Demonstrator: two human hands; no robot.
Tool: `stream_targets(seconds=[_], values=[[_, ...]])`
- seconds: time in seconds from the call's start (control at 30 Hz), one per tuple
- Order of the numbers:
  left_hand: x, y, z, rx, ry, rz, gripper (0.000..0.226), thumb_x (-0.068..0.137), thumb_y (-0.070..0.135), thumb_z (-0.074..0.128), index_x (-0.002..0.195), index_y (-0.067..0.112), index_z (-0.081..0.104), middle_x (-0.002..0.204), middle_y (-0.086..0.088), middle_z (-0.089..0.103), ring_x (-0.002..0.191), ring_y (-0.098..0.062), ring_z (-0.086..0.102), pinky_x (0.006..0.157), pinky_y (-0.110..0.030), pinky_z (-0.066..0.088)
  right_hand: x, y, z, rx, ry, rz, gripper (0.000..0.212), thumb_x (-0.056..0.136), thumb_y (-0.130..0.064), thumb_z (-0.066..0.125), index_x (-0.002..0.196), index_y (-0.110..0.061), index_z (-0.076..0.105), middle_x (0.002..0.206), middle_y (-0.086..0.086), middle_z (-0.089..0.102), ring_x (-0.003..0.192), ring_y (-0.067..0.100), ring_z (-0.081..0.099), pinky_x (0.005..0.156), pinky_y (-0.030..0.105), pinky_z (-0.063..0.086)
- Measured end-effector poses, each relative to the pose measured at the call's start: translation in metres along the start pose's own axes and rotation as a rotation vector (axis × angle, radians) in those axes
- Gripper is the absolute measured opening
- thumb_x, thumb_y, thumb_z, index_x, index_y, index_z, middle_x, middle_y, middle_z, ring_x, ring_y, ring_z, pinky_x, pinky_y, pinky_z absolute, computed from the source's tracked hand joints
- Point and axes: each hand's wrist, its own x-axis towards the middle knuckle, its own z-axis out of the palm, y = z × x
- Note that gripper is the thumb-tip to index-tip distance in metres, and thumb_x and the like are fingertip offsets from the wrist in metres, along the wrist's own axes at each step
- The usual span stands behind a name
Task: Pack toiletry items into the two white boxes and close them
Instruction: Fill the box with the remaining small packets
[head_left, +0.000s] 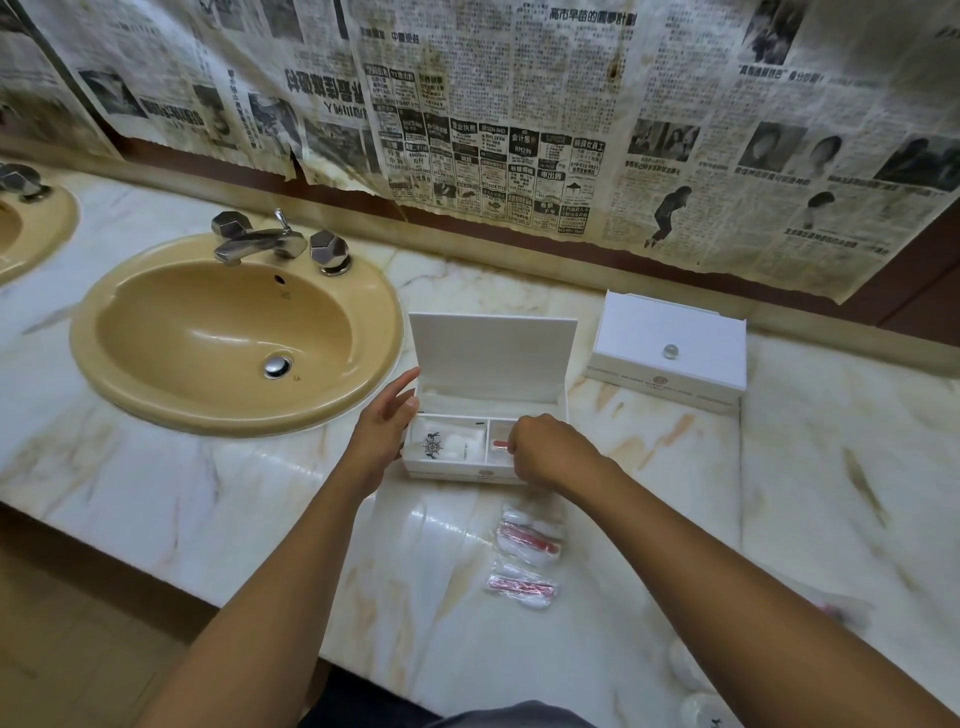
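Evidently midway, the right hand (540, 449) pinched a red sachet (503, 443) into the open box (467, 467), the relaxed left hand (387, 428) steadied its side, two packets (527, 538) waited, and the second box (670, 348) sat closed.

A pale marble tabletop (208, 499) with tan and grey veins runs across the room, glossy where light reflects near its front edge. Set into it is an oval beige sink (236, 332) with a chrome drain, and behind the bowl stands a chrome tap (260, 241) with two faceted knobs. Part of a second beige sink (31, 228) shows at the far left. Yellowed, stained newspaper sheets (519, 119) cover the wall above a dark brown ledge (467, 223). Below the front edge, a brownish floor (78, 649) is visible.
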Motion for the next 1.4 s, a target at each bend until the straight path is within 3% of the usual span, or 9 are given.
stream_targets(seconds=[0.07, 0.33, 0.5, 0.6, 0.7, 0.8, 1.0, 1.23, 1.4], values=[[0.000, 0.000, 0.000, -0.007, -0.004, -0.004, 0.035, 0.103, 0.028, 0.048, 0.129, 0.050, 0.054, 0.114, 0.017, 0.061, 0.092, 0.000, 0.056, 0.069, -0.027, 0.040, 0.000, 0.001, 0.001, 0.039, 0.022, -0.012, 0.019, 0.090, -0.010, 0.043, 0.096, -0.009, 0.061, 0.099, 0.012, 0.057, 0.082, 0.029, 0.053, 0.063, 0.026, 0.040], [0.001, -0.002, -0.001, -0.034, -0.024, 0.008, 0.035, 0.102, 0.027, 0.049, 0.123, 0.054, 0.057, 0.120, 0.014, 0.067, 0.105, -0.012, 0.061, 0.078, -0.036, 0.043, 0.000, -0.007, 0.014, 0.102, -0.075, -0.027, 0.039, 0.096, -0.033, 0.029, 0.063, -0.014, 0.034, 0.084, 0.010, 0.043, 0.086, 0.026, 0.045, 0.072, 0.032, 0.037], [0.006, -0.008, -0.003, -0.043, -0.026, 0.009, 0.035, 0.102, 0.029, 0.050, 0.124, 0.055, 0.057, 0.118, 0.016, 0.068, 0.086, -0.023, 0.043, 0.069, -0.035, 0.037, -0.008, -0.005, 0.013, 0.121, -0.024, -0.040, 0.042, 0.096, -0.029, 0.032, 0.056, -0.016, 0.033, 0.072, 0.003, 0.042, 0.084, 0.025, 0.044, 0.070, 0.030, 0.035], [0.006, -0.010, -0.003, -0.045, -0.035, 0.008, 0.035, 0.101, 0.030, 0.051, 0.123, 0.057, 0.057, 0.120, 0.014, 0.067, 0.091, -0.022, 0.040, 0.074, -0.040, 0.035, -0.009, -0.001, 0.015, 0.125, 0.030, -0.059, 0.035, 0.092, -0.031, 0.038, 0.082, -0.009, 0.064, 0.116, 0.004, 0.063, 0.105, 0.026, 0.056, 0.082, 0.034, 0.048], [0.006, -0.008, -0.003, -0.027, -0.030, 0.005, 0.035, 0.102, 0.030, 0.050, 0.125, 0.056, 0.056, 0.125, 0.011, 0.065, 0.087, -0.018, 0.045, 0.071, -0.035, 0.038, -0.010, 0.001, 0.013, 0.125, 0.148, -0.085, 0.031, 0.088, -0.028, 0.047, 0.106, -0.014, 0.068, 0.118, 0.002, 0.064, 0.106, 0.023, 0.058, 0.086, 0.036, 0.050], [0.004, -0.005, -0.001, -0.017, -0.013, 0.006, 0.035, 0.103, 0.028, 0.049, 0.127, 0.052, 0.055, 0.124, 0.011, 0.063, 0.087, -0.012, 0.053, 0.062, -0.026, 0.039, -0.015, 0.002, 0.008, 0.147, 0.275, -0.138, 0.028, 0.088, -0.020, 0.052, 0.111, -0.020, 0.067, 0.113, -0.001, 0.063, 0.104, 0.020, 0.058, 0.081, 0.030, 0.047], [0.002, -0.004, -0.001, -0.040, -0.025, -0.005, 0.035, 0.102, 0.029, 0.050, 0.124, 0.055, 0.057, 0.133, 0.007, 0.060, 0.119, -0.013, 0.057, 0.083, -0.037, 0.046, -0.029, 0.003, 0.016, 0.141, 0.341, -0.155, 0.027, 0.086, -0.017, 0.054, 0.107, -0.022, 0.069, 0.106, -0.003, 0.069, 0.094, 0.019, 0.062, 0.069, 0.024, 0.040], [0.001, -0.002, 0.000, -0.041, -0.017, 0.001, 0.034, 0.103, 0.028, 0.048, 0.129, 0.049, 0.053, 0.135, 0.006, 0.056, 0.115, -0.004, 0.053, 0.078, -0.030, 0.043, -0.036, 0.014, 0.053, -0.116, 0.187, -0.120, 0.027, 0.084, -0.012, 0.058, 0.109, -0.016, 0.065, 0.109, 0.005, 0.065, 0.099, 0.027, 0.061, 0.076, 0.030, 0.046], [0.001, -0.001, 0.000, -0.030, -0.008, 0.002, 0.035, 0.103, 0.029, 0.048, 0.132, 0.049, 0.051, 0.137, 0.005, 0.053, 0.106, 0.002, 0.052, 0.079, -0.031, 0.042, -0.031, 0.020, 0.070, -0.148, 0.179, -0.131, 0.008, 0.087, -0.015, 0.058, 0.081, -0.017, 0.053, 0.100, 0.006, 0.063, 0.092, 0.027, 0.062, 0.065, 0.026, 0.033]])
